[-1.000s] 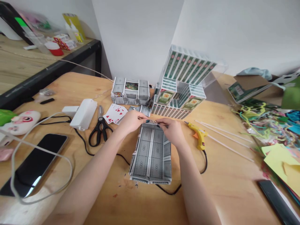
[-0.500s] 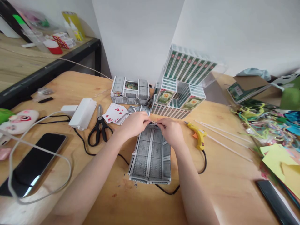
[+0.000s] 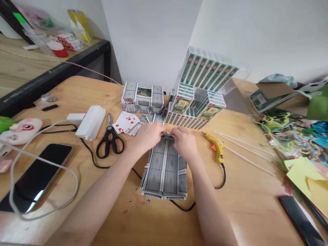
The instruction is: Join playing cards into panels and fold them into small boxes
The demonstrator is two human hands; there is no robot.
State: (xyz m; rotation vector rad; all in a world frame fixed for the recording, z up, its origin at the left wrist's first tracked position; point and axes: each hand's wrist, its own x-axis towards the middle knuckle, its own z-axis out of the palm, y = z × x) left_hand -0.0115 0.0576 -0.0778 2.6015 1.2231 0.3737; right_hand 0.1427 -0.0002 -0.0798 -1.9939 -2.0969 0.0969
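An open box made of grey-backed playing cards (image 3: 164, 167) lies on the table in front of me. My left hand (image 3: 152, 135) pinches its far edge from the left, the fingers closed. At the same edge, a small gap to the right, my right hand (image 3: 184, 141) pinches with thumb and fingers. The fingertips partly hide the rim. Beyond my left hand lie loose playing cards (image 3: 126, 122), some face up with red hearts. A yellow glue gun (image 3: 216, 147) rests to the right of my right hand.
Black scissors (image 3: 110, 140), a white power box (image 3: 91, 122) and a phone (image 3: 36, 177) lie left. A second card-built box (image 3: 142, 97) and stacked green card packs (image 3: 196, 95) stand behind. White glue sticks (image 3: 246, 153) lie right. A black cord (image 3: 94, 159) runs beneath the box.
Both hands stay at the box's far edge. My right hand has turned slightly and its fingers have curled further over the rim. The box has hardly moved.
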